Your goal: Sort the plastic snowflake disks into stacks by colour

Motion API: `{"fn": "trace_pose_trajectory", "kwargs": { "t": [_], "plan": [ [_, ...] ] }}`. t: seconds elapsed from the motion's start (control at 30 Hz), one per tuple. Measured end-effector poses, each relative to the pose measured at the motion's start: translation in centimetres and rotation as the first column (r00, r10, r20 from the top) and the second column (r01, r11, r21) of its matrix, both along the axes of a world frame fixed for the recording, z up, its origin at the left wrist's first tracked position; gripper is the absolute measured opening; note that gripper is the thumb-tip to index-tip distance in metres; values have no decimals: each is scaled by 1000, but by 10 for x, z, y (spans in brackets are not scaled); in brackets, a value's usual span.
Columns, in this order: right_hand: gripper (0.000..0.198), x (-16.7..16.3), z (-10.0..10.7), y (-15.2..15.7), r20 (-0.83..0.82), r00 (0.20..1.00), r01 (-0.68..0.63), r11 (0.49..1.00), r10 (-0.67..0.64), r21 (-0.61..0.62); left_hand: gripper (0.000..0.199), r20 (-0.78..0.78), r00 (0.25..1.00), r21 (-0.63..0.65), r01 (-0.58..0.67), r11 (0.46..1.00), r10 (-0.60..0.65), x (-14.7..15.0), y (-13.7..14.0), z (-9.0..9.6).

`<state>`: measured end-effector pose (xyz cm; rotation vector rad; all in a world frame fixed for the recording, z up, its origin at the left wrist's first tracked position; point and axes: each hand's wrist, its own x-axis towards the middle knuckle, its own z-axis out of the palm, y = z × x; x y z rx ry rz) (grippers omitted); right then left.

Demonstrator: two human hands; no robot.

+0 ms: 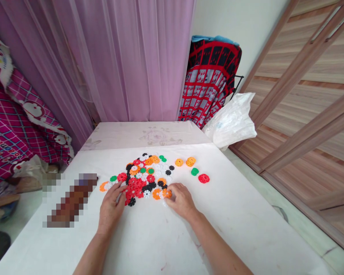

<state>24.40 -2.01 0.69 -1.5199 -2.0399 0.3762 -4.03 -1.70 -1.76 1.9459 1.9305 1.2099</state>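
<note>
A mixed pile of notched plastic discs [136,187] in red, orange, white, black and green lies on the white tablecloth. At its left side is my left hand [112,204], fingers apart and reaching to the red discs, holding nothing that I can see. My right hand [182,200] pinches an orange disc [167,193] at the pile's right edge, thumb below and fingers above. Sorted by colour to the right are one orange group [190,161], another orange disc group [179,162], green discs [195,172] and a red stack [204,178].
A pixelated oblong patch [74,200] covers something on the table's left side. Beyond the table's right edge sits a white plastic bag [232,122]. Purple curtains [140,61] hang behind the table, and wooden wardrobe doors [304,114] stand at right.
</note>
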Motion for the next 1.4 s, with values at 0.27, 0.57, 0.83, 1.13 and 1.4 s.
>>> {"fn": "trace_pose_trajectory", "kwargs": {
  "t": [0.27,0.57,0.83,1.13,1.4],
  "plan": [
    [26,24,14,32,-22,985,175,977,-174,119,38,17,1000,-15,8,1000,-8,-3,0,-3],
    [28,80,40,118,211,941,239,960,-266,145,38,23,1000,28,6,1000,-7,-4,3,-8],
    [28,68,32,129,218,954,194,978,-206,74,38,10,1000,10,-10,1000,10,-4,1,-10],
    [24,66,42,123,290,938,174,981,-191,82,36,11,1000,4,-16,1000,16,-2,-1,-3],
    [18,19,30,68,108,973,-203,979,204,-16,35,12,1000,-15,-12,1000,12,-1,-2,-2]
  ]
}}
